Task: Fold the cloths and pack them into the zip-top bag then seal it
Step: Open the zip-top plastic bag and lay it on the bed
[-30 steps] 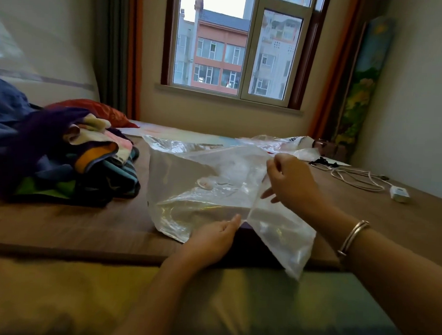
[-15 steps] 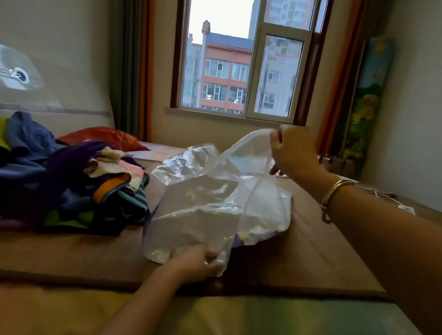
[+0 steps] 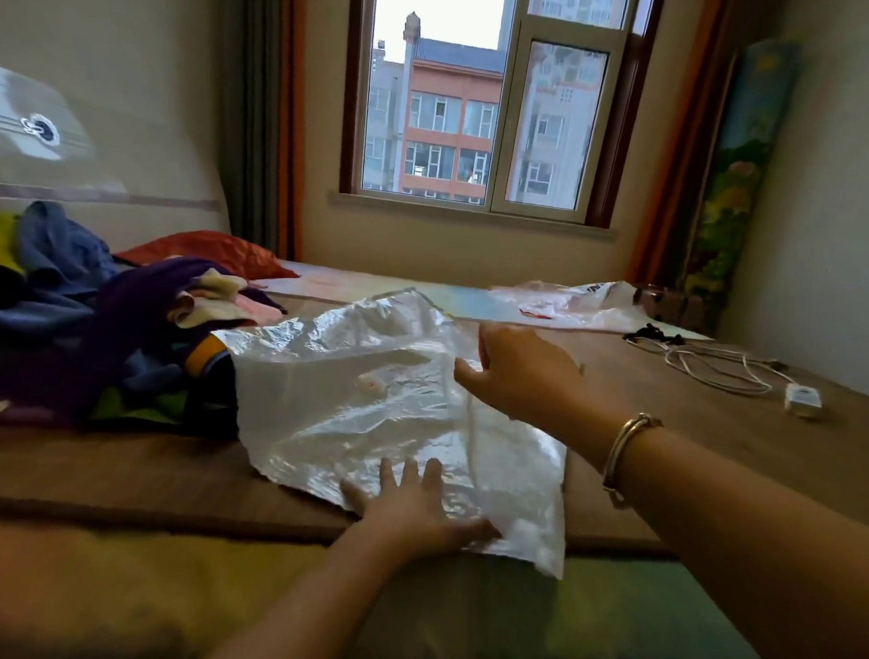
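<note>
Brown bed surface (image 3: 117, 475) fills the lower frame. At centre, the left hand (image 3: 415, 508) presses flat, fingers spread, on a crinkled clear plastic zip-top bag (image 3: 369, 401); the right hand (image 3: 525, 373), fingers loose, touches its right side. Mid-left, jumbled colourful cloths (image 3: 99, 324) meet the bag's edge. White cable (image 3: 719, 366) lies far right.

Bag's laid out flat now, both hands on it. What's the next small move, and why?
Probably reach the left hand to the cloth pile and pull one cloth out to fold: the zip-top bag lies spread and looks empty, and the cloths sit unfolded beside it.
</note>
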`<state>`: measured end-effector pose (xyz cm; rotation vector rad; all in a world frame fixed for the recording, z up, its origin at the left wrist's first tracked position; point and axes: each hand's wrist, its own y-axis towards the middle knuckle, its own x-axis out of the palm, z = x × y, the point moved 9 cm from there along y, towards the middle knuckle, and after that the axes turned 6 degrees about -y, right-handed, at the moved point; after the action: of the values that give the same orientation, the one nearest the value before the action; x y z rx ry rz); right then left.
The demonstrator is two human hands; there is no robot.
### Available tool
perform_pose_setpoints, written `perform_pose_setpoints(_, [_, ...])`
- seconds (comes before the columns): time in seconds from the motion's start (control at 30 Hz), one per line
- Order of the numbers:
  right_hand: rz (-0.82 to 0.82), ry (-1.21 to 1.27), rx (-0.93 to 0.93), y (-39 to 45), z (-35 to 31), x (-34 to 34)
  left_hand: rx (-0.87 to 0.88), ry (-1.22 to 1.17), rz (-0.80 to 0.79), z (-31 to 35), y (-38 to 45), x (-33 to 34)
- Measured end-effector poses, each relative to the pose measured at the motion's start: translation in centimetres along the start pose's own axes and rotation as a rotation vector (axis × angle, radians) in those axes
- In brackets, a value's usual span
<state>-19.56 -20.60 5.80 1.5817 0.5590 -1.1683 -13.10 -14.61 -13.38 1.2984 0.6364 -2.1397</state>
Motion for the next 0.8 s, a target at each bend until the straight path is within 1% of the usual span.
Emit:
perform_pose_setpoints(0.07, [-0.126, -0.073, 0.016, -1.8, 0.4, 2.3, 0.009, 0.066, 0.01, -0.1, -0.2, 0.2])
perform_pose_setpoints(0.1, [-0.23, -0.089, 0.029, -2.7, 0.7, 3.6, 0.006, 0.08, 0.012, -0.1, -0.3, 0.3])
perform_pose_setpoints(0.17, [-0.452, -0.039, 0.066, -4.4, 1.4, 6.4, 0.0, 0.092, -0.002, -0.1, -0.4, 0.4])
perform_pose_setpoints(0.2, [-0.515, 0.012, 0.079, -5.0, 1.7, 7.3, -0.002, 0.105, -0.007, -0.1, -0.4, 0.4])
perform_pose_setpoints(0.23, [-0.523, 0.069, 0.088, -5.2, 1.8, 7.8, 0.001, 0.12, -0.005, -0.1, -0.4, 0.3])
perform_pose_setpoints(0.27, [-0.48, 0.118, 0.095, -5.0, 1.9, 7.7, 0.003, 0.13, 0.001, 0.0, -0.4, 0.3])
perform_pose_setpoints(0.3, [-0.389, 0.148, 0.098, -4.5, 2.1, 7.0, 0.001, 0.133, 0.008, 0.0, -0.4, 0.3])
perform_pose_setpoints(0.37, [-0.12, 0.143, 0.092, -3.3, 2.9, 4.3, -0.005, 0.13, 0.015, -0.1, 0.0, 0.4])
perform_pose_setpoints(0.43, [0.136, 0.144, 0.087, -2.7, 4.0, 1.4, -0.012, 0.078, 0.01, 0.0, 0.3, 0.2])
perform_pose_setpoints(0.47, [0.219, 0.152, 0.086, -2.6, 4.4, 0.4, -0.013, 0.036, 0.005, 0.1, 0.6, 0.1])
perform_pose_setpoints(0.5, [0.266, 0.162, 0.083, -2.5, 4.8, -0.1, -0.016, 0.001, -0.001, 0.2, 0.7, 0.1])
perform_pose_setpoints(0.57, [0.276, 0.145, 0.061, -2.4, 4.9, -0.4, -0.028, -0.033, -0.004, 0.8, 1.1, 0.1])
perform_pose_setpoints(0.63, [0.259, 0.014, 0.024, -2.2, 5.0, -0.1, -0.019, -0.068, 0.025, 1.7, 1.6, 0.1])
perform_pose_setpoints(0.67, [0.264, -0.071, 0.009, -2.0, 5.3, 0.0, 0.012, -0.137, 0.049, 2.5, 1.9, 0.0])
perform_pose_setpoints(0.73, [0.256, -0.201, 0.005, -1.6, 6.5, 0.0, 0.113, -0.4, 0.077, 4.4, 2.2, -0.5])
perform_pose_setpoints(0.77, [0.228, -0.249, 0.024, -1.5, 7.6, 0.3, 0.168, -0.521, 0.088, 5.4, 2.2, -0.8])
perform_pose_setpoints(0.8, [0.187, -0.288, 0.052, -1.5, 8.7, 0.6, 0.227, -0.572, 0.114, 6.3, 2.0, -1.2])
